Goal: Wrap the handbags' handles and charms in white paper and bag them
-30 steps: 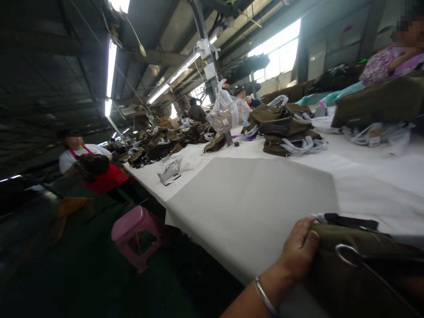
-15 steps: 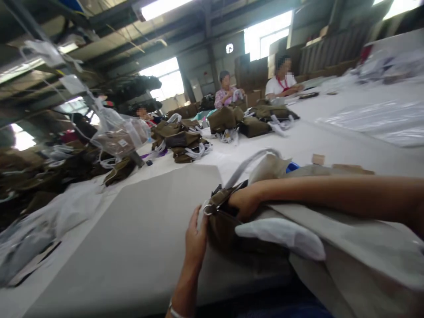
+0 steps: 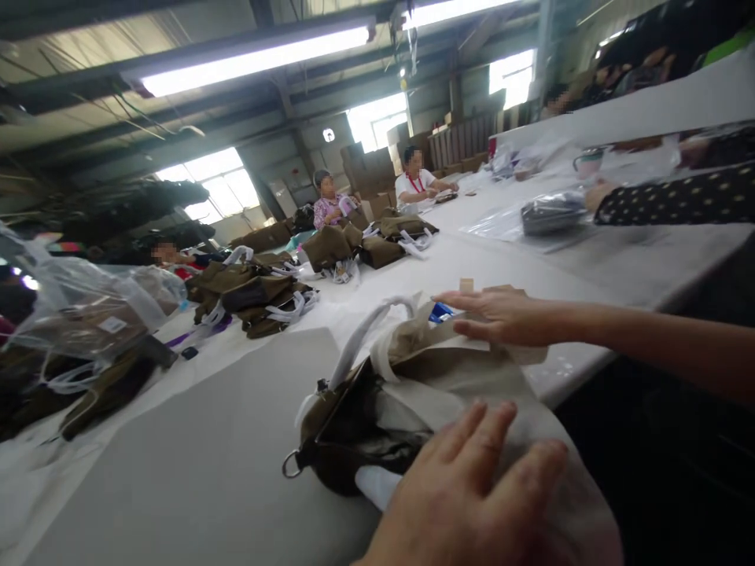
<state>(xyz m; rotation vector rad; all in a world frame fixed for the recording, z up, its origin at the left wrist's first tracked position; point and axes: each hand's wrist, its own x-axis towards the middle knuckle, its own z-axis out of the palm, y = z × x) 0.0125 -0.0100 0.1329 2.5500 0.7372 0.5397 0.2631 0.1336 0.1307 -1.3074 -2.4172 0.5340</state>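
An olive-brown handbag (image 3: 330,420) lies tilted on the table in front of me, its mouth open and pale material inside. A metal ring hangs at its corner, and its handle (image 3: 357,338) is wrapped in white. Beige cloth (image 3: 465,373) covers the bag's right side. My left hand (image 3: 460,495) is spread over the near part of the cloth, fingers apart. Farther back, my right hand (image 3: 507,314) reaches in from the right, fingers stretched out, above the cloth's far edge. A small blue item (image 3: 440,313) shows beside its fingertips, partly hidden.
Piles of olive bags (image 3: 253,287) with white-wrapped handles lie across the table (image 3: 236,424). A clear plastic bag (image 3: 112,303) hangs at left. Co-workers sit behind; at right a person's dotted sleeve (image 3: 672,196) reaches to a plastic-wrapped dark package (image 3: 551,214).
My right hand has come out of the handbag and moved back over the cloth. My left hand has left the ring corner for the near cloth. The view has swung right.
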